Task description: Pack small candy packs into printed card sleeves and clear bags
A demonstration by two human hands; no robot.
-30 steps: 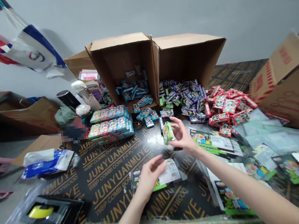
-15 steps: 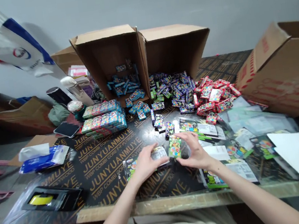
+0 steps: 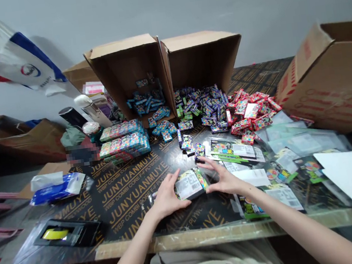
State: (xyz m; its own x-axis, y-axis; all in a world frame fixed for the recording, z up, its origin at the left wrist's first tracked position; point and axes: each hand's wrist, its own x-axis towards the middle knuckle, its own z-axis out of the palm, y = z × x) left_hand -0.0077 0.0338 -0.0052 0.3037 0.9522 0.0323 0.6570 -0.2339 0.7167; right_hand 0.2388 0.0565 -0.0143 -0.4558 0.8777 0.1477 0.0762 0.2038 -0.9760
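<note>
Looking down through the head camera, I have both hands on one flat clear packet (image 3: 188, 185) near the front edge of the plywood table (image 3: 129, 198), almost straight ahead of me. Its long axis runs left to right, tipped slightly up at the right end, with the white label facing up and a small green pack showing at that end. My left hand (image 3: 167, 197) has its fingers curled over the left end, and my right hand (image 3: 224, 179) pinches the right end with the fingers fanned out, so each hand holds one end and neither is nearer than the other. Behind the packet, two cartons lie on their sides with their mouths towards me: the left carton (image 3: 128, 64) spills small blue packs (image 3: 149, 103), and the right carton (image 3: 204, 50) spills purple packs (image 3: 206, 104). A loose heap of red packs (image 3: 251, 111) lies just right of those. Flat printed sleeves (image 3: 235, 150) spread under and beyond my right wrist. A big carton (image 3: 328, 86) stands at the far right; I cannot see what it contains.
</note>
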